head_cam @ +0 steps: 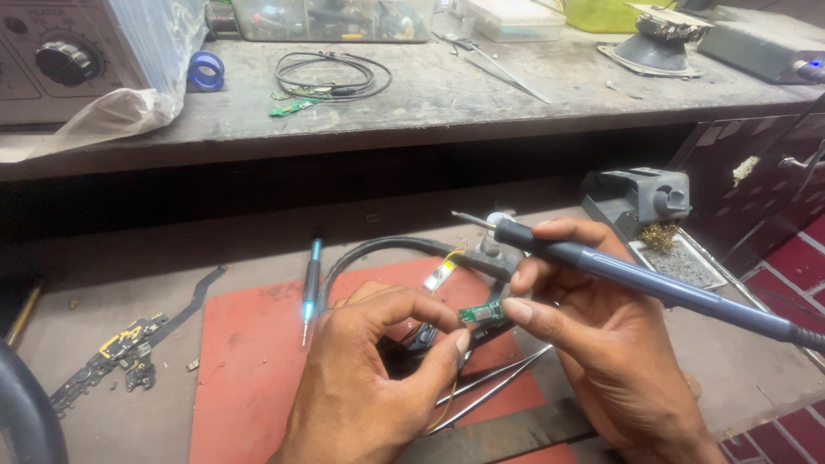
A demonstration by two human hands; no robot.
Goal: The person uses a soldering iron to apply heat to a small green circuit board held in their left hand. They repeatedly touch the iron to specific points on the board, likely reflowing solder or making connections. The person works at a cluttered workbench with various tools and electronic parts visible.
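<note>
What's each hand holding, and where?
Left hand and right hand pinch the small green circuit board by opposite ends; the right also grips the dark blue soldering iron mid-handle.

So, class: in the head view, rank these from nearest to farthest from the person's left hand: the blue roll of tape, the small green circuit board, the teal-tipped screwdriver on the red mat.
1. Small green circuit board: pinched at the left hand's fingertips.
2. Teal-tipped screwdriver: lying just beyond the hand on the red mat, slightly left.
3. Blue roll of tape: far off, on the upper shelf.
</note>
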